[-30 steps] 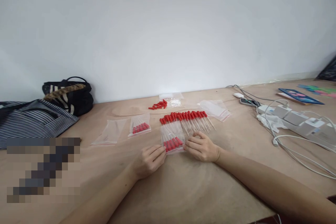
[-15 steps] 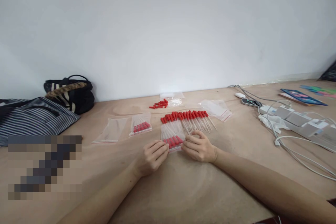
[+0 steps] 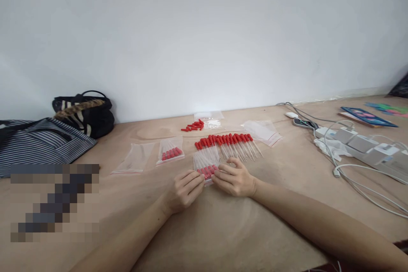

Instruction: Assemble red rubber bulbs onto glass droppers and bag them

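A clear zip bag (image 3: 204,158) with several red-bulbed droppers inside lies in front of me, its red-lined zip edge nearest me. My left hand (image 3: 187,188) pinches the bag's near left corner. On the near right part of the zip edge, my right hand (image 3: 235,179) has its fingers closed; its fingertips hide part of the seal. Just beyond the bag is a row of loose droppers (image 3: 239,144) with red bulbs and thin clear tubes. To the left lie a filled zip bag of droppers (image 3: 170,149) and a flat bag (image 3: 135,158) without droppers.
Loose red bulbs (image 3: 194,126) and clear tubes (image 3: 214,123) lie near the wall. More zip bags (image 3: 263,131) rest beyond the row. A power strip (image 3: 366,146) with white cables stands right. A striped bag (image 3: 41,140) and a black bag (image 3: 98,114) sit left.
My right hand has slid a little left along the zip edge, toward my left hand. The bag has shifted slightly left; my left hand stays almost in place.
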Demonstrator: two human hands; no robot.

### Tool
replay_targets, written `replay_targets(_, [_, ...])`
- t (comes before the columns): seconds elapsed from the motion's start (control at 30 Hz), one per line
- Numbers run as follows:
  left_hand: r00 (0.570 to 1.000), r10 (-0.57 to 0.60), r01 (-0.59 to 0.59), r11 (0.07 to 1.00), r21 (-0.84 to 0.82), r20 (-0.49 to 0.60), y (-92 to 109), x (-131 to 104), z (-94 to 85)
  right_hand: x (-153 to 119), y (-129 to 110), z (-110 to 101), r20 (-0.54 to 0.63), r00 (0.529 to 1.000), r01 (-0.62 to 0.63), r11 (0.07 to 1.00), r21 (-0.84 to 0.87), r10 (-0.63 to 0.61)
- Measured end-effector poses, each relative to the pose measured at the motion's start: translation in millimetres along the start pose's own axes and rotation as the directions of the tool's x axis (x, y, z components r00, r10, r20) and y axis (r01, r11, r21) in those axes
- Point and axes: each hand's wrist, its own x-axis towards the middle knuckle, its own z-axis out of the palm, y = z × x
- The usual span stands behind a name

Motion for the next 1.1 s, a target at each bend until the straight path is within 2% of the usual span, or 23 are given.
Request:
replay_targets(0.2, [0.999, -0.020, 0.020, 1.000, -0.013, 0.026, -2, -2, -1.7, 3, -2, 5, -0.002, 1.000, 0.029, 1.000, -0.003, -0.029])
replay_targets(0.37, [1.000, -0.009, 0.009, 1.000, -0.017, -0.006, -3, -5, -0.6, 5, -2, 3, -0.021, 0.999, 0.030, 1.000, -0.002, -0.030])
replay_targets(0.53, [1.000, 0.022, -0.022, 0.999, -0.043, -0.017, -3, -4, 0.8, 10, -4, 3, 0.008, 0.997, 0.075, 0.997, -0.021, -0.075])
replay_targets(0.93, [1.000, 0.025, -0.025, 0.999, -0.047, -0.015, -3, -2, -2.0, 19, -10, 3, -0.046, 0.997, 0.054, 0.998, -0.025, -0.055])
replay_targets(1.1, [1.000, 0.008, -0.007, 0.998, -0.063, 0.007, -5, -3, -9.6, 16, -10, 4, -0.078, 0.996, 0.040, 0.999, -0.013, -0.041])
